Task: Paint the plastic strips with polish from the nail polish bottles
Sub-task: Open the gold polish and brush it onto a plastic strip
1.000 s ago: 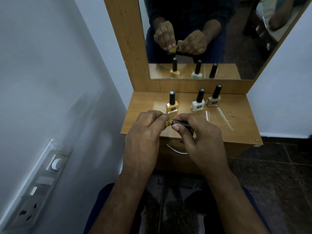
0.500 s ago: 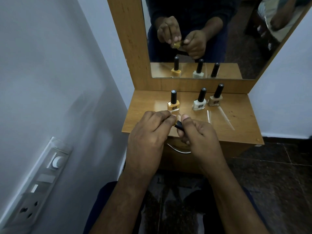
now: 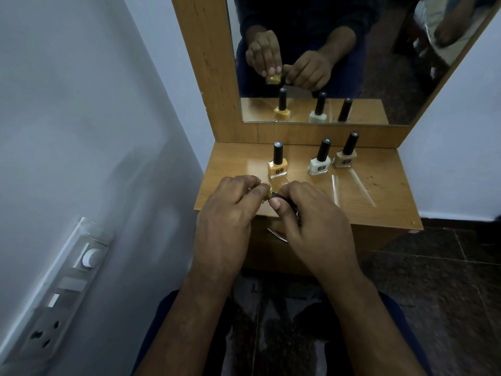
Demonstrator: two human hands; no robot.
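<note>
Since the earlier frames, both hands had shifted only slightly, staying joined over the table's (image 3: 385, 213) front edge; the held bottle's cap looked still seated, so by my reading opening was unfinished and no painting had begun.

Item 1: left hand (image 3: 230, 213), fingers curled round a small gold bottle (image 3: 267, 196), mostly hidden; the mirror (image 3: 379, 63) showed its gold body.
Item 2: right hand (image 3: 311, 221), thumb and fingers pinching the black cap (image 3: 282, 198), touching the left fingertips.
Item 3: yellow bottle (image 3: 277, 165), capped, upright, just behind the hands.
Item 4: white bottle (image 3: 320, 162) and beige bottle (image 3: 345, 156), capped, side by side.
Item 5: strips (image 3: 352, 189), clear, lying flat right of the hands, untouched.
</note>
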